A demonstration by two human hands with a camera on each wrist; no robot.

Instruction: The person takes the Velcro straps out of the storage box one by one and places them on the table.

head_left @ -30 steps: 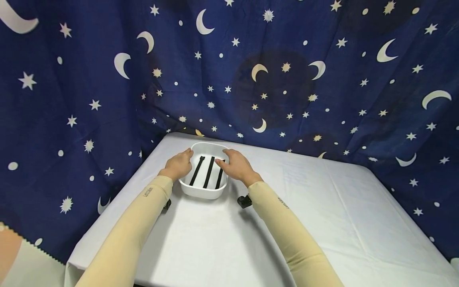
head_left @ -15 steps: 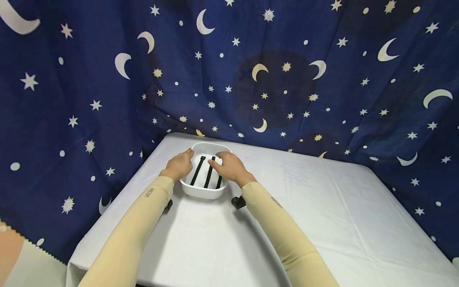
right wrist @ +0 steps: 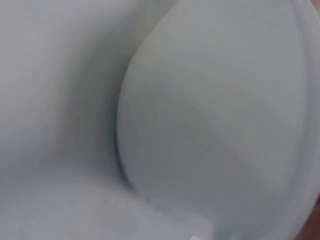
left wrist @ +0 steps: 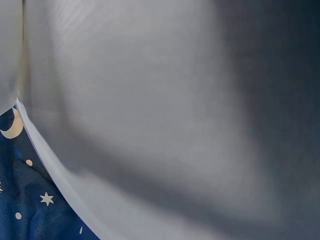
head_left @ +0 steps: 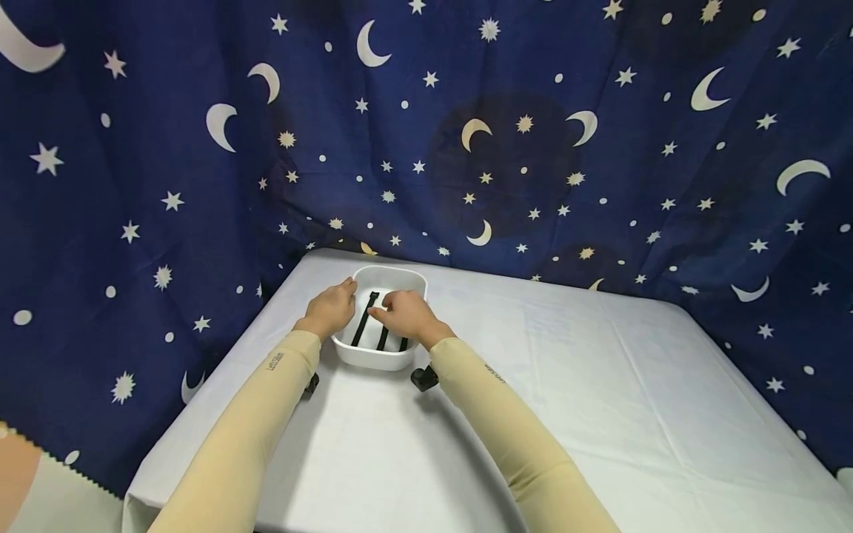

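A white plastic tub [head_left: 373, 359] stands on the white-covered table. Inside lie three black straps: a left strap [head_left: 363, 322] with a small buckle-like end, a middle strap [head_left: 383, 340] and a right strap [head_left: 403, 345]. My left hand [head_left: 331, 307] holds the tub's left rim, its fingertips over the edge. Above the tub, my right hand [head_left: 409, 316] has thumb and fingers apart, pointing left over the middle and right straps and partly hiding both. The tub's outer wall [right wrist: 210, 115] fills much of the right wrist view; neither wrist view shows what the fingers do.
White cloth [head_left: 600, 414] covers the table, stretching to the right and towards me. Behind it and at the left hangs a dark blue curtain [head_left: 520, 170] with moons and stars. A black wrist camera [head_left: 424, 378] sits beneath the right forearm.
My right hand has moved left across the tub, from near its right rim to above the middle strap. The left hand stays on the left rim, and the straps lie as before.
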